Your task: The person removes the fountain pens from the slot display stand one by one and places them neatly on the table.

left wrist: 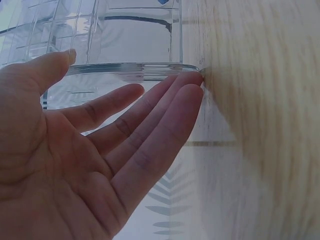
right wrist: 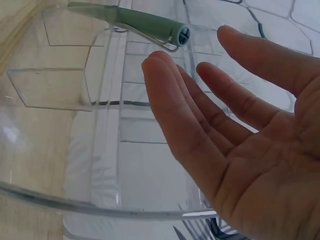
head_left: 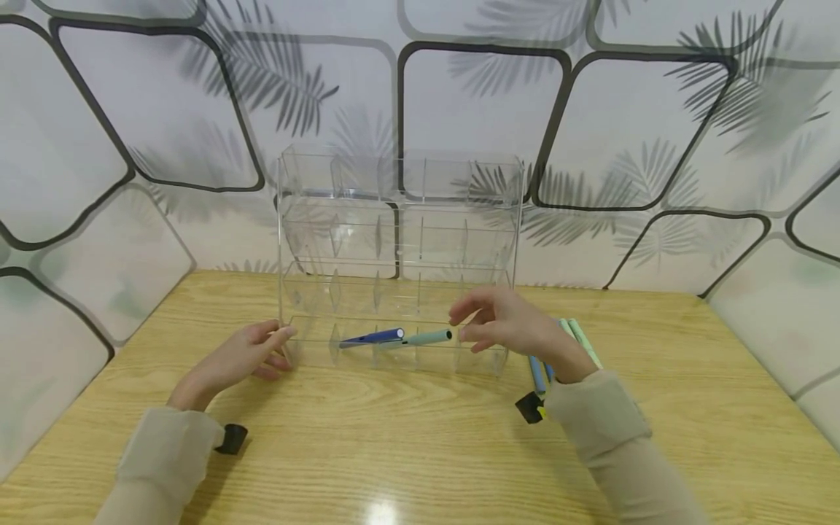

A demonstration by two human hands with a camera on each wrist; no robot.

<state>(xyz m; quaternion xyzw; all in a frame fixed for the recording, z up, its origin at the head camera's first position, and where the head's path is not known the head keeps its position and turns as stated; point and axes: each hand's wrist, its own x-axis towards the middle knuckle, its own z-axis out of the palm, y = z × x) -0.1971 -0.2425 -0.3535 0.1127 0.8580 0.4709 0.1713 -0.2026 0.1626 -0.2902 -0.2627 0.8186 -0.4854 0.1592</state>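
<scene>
A clear tiered rack (head_left: 400, 240) with several small compartments stands against the back wall. In its lowest row lie a dark blue pen (head_left: 372, 337) and a green pen (head_left: 426, 337), both tilted. My left hand (head_left: 249, 354) is at the rack's lower left end, its fingertips by the clear side panel (left wrist: 135, 69); its fingers are extended and hold nothing. Just right of the green pen, my right hand (head_left: 508, 324) hovers with loosely bent fingers. The right wrist view shows the green pen's clip end (right wrist: 155, 29) apart from those fingertips.
Several blue and green pens (head_left: 580, 339) lie on the wooden table (head_left: 367, 452) right of the rack, partly hidden behind the right wrist. A black object (head_left: 529, 408) is by the right cuff, another (head_left: 232, 439) by the left. The patterned wall (head_left: 485, 117) closes off the back.
</scene>
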